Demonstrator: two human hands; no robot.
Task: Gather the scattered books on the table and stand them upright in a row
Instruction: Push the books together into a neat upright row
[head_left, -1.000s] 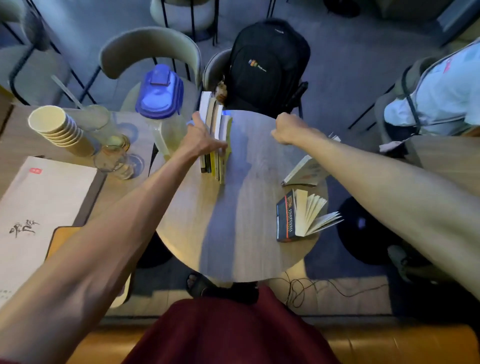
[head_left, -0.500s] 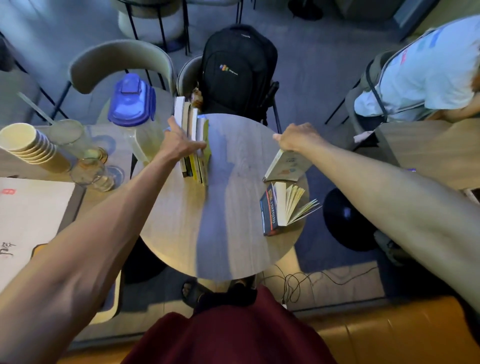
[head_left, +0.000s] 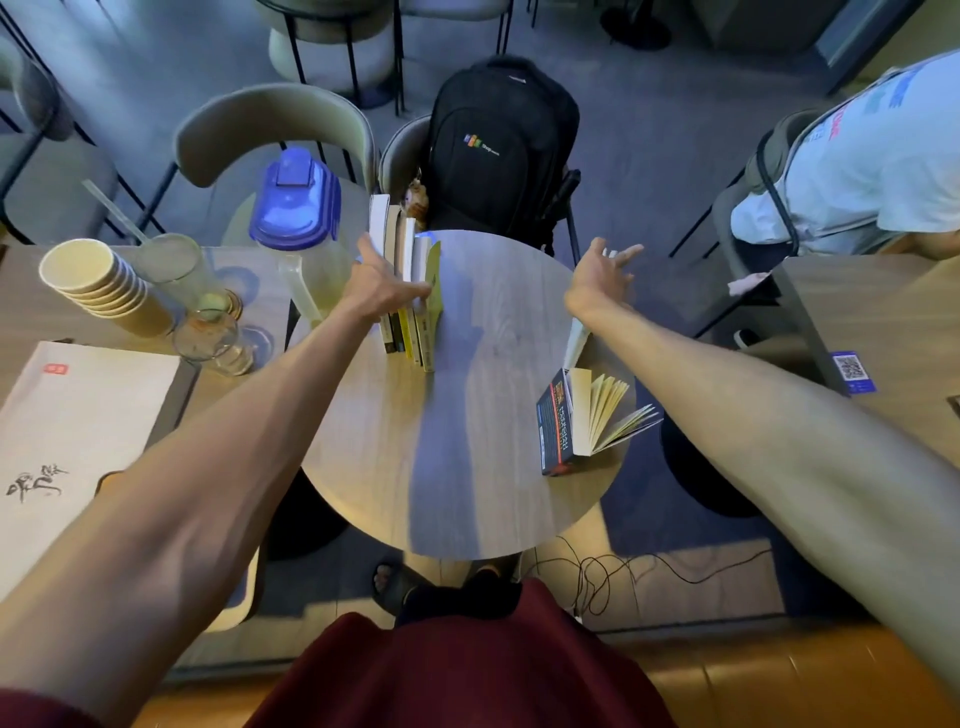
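On the round wooden table (head_left: 467, 467), toward its far left edge, a row of upright books (head_left: 415, 338) stands with spines facing the person. The left hand (head_left: 387, 291) holds it, fingers curved over the top edges and thumb against the outer cover on the left. The right hand (head_left: 597, 275) hovers above the far right rim with fingers spread wide and holds nothing. Beneath that forearm a pale book (head_left: 575, 340) shows only as a thin sliver, so how it lies cannot be told. Just in front of it rests an open paperback (head_left: 587, 415), dark cover down on the left and cream pages fanned loose to the right.

Both loose books look light and thin, with soft covers that would flex. The fanned paperback probably needs closing first, then a pinch across the spine side so the pages do not splay or crease. The standing row seems unsteady without bracing, since the slim volumes could tip or slide on the smooth tabletop. A blue-lidded pitcher (head_left: 296, 208) stands just beside the row.
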